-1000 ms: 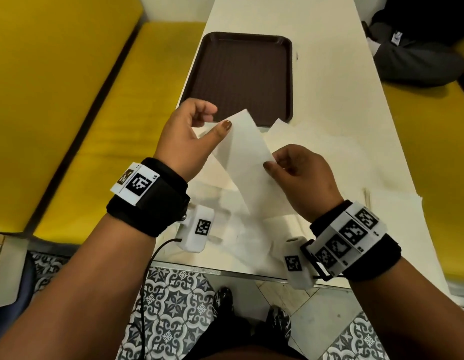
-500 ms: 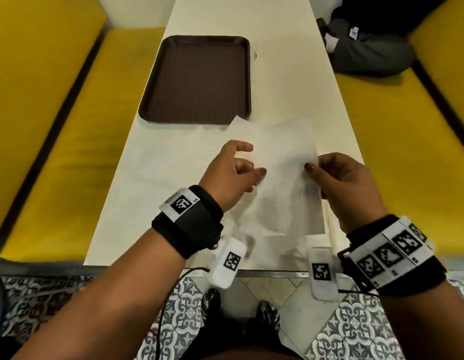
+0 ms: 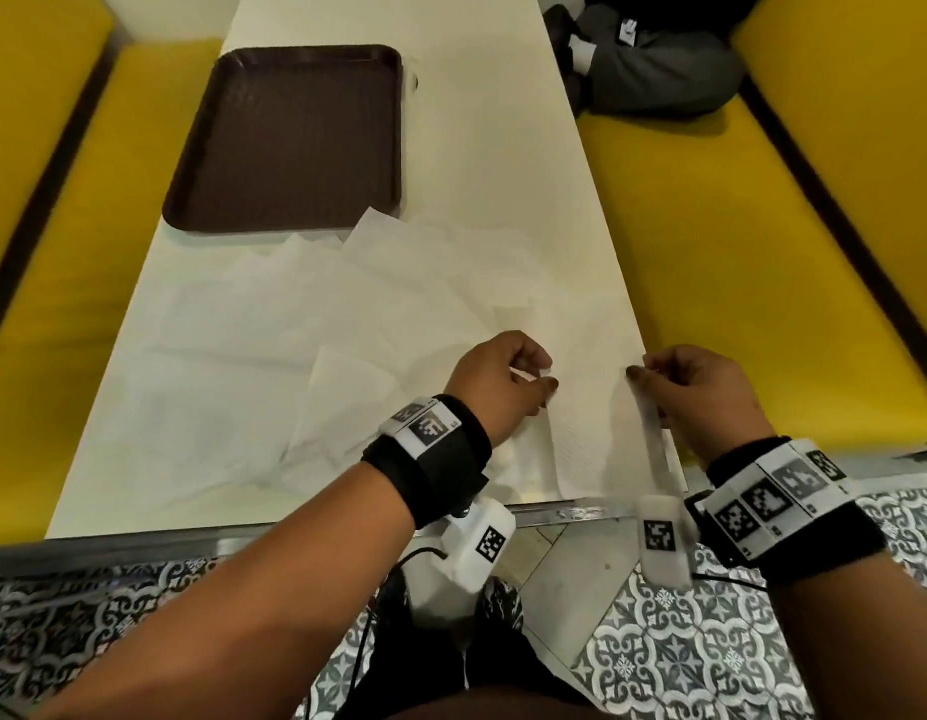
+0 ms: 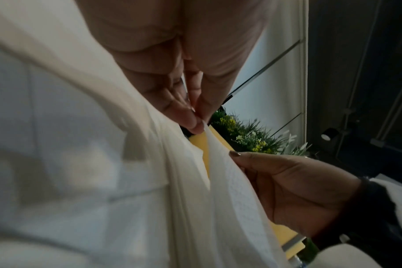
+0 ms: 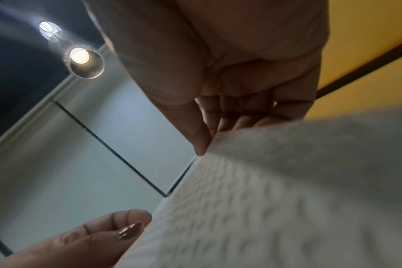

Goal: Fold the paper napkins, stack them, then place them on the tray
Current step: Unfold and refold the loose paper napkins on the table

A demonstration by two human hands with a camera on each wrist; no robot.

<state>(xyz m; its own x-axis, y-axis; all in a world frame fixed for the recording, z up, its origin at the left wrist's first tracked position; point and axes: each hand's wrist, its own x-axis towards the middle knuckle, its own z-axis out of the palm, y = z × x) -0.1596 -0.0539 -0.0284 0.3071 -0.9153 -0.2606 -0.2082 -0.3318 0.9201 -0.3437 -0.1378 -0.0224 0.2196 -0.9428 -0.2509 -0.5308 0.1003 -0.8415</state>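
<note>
A white embossed paper napkin (image 3: 588, 433) lies at the near right corner of the table, its far edge lifted. My left hand (image 3: 503, 381) pinches its left far corner between thumb and fingers. My right hand (image 3: 695, 392) pinches its right far corner. The left wrist view shows the left hand's fingertips (image 4: 195, 123) closed on the napkin (image 4: 232, 190) edge. In the right wrist view the thumb and fingers (image 5: 202, 145) hold the napkin (image 5: 276, 190). Several more unfolded napkins (image 3: 274, 366) lie spread over the table. The brown tray (image 3: 290, 142) stands empty at the far left.
The cream table (image 3: 503, 148) runs away from me between two yellow benches (image 3: 737, 262). A dark bag (image 3: 653, 59) rests on the right bench at the far end. The table's metal front edge (image 3: 555, 514) is just under my wrists.
Both hands carried the napkin from mid-air to the right and down onto the near right corner of the table, and moved apart to its two corners.
</note>
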